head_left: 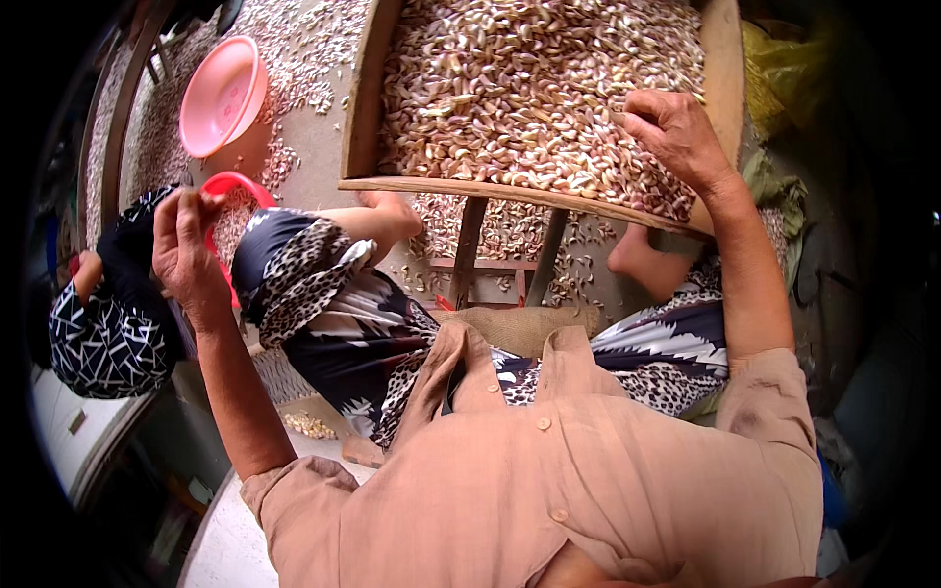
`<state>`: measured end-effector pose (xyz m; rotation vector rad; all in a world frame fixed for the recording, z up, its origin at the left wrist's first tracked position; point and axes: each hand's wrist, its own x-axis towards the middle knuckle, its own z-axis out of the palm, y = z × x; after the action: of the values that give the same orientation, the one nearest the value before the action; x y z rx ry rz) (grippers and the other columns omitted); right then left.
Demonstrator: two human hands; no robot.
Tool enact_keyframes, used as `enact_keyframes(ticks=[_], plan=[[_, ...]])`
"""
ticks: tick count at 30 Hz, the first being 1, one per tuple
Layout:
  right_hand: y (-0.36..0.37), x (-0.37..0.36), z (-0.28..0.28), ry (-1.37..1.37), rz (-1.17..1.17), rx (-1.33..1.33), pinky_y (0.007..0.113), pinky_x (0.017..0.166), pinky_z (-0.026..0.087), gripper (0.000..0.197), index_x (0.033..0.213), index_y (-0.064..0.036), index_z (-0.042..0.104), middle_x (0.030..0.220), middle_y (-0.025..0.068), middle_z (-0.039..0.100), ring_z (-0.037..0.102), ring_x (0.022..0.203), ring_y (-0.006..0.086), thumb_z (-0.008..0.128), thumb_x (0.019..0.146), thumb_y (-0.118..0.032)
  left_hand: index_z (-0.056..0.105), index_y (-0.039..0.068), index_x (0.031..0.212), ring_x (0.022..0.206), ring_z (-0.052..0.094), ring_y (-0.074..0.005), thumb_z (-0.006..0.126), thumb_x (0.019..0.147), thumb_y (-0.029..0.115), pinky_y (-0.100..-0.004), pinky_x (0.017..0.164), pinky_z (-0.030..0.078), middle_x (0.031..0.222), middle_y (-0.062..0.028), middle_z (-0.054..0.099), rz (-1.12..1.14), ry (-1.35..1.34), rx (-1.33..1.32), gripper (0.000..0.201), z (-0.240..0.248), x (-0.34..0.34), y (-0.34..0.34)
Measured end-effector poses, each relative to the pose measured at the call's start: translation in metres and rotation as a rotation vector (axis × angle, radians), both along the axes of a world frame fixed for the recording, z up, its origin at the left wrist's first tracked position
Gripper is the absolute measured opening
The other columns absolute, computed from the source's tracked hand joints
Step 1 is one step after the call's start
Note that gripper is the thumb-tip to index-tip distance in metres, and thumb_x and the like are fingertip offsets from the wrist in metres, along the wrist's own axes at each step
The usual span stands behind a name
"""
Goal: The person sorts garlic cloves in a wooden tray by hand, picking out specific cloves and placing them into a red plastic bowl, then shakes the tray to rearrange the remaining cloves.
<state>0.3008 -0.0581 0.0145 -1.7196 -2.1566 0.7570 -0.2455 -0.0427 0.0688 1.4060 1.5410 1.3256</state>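
Garlic cloves point(529, 98), purple and cream, fill a wooden tray point(470, 185) in front of me. My right hand point(678, 137) is closed over the cloves near the tray's right side, thumb and fingers drawn together. Whatever it may hold is too small to make out. Out to the left, my left hand point(186, 245) is raised beside a red basin point(245, 182) that has cloves in it. Its fingers are bent and pinched at the tips, and I cannot make out what is between them. The hand and arm partly hide this basin.
A pink basin point(223, 96) stands tilted at the far left among cloves scattered over the floor. Dark legs point(469, 245) support the tray between my knees. A person in black-and-white patterned clothing point(113, 338) sits at the left. A yellow sack point(779, 78) lies right of the tray.
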Motion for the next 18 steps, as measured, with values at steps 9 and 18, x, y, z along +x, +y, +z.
enact_keyframes(ticks=[9,18], plan=[[-0.114,-0.051,0.008,-0.158,-0.158,0.016,0.045,0.088,0.053,0.035,0.099,-0.0067,0.066,0.098,0.0117,0.063,0.063,0.099,0.0332,0.084,0.077,-0.028,0.067,0.006,0.107,0.105,0.061,-0.028,0.087,0.08,0.034,-0.0418,0.09,0.053,0.105,-0.0126,0.062,-0.955,0.868,-0.065,0.044,-0.016,0.223,-0.032],[-0.127,-0.046,-0.022,-0.404,-0.159,0.048,0.042,0.071,0.055,0.012,0.073,-0.0115,0.061,0.082,0.0091,0.064,0.065,0.083,0.0282,0.061,0.072,0.001,0.066,0.011,0.086,0.092,0.067,-0.0284,0.08,0.08,0.03,-0.0441,0.075,0.054,0.092,-0.008,0.066,-0.804,0.909,0.07,0.025,-0.076,0.237,-0.049]])
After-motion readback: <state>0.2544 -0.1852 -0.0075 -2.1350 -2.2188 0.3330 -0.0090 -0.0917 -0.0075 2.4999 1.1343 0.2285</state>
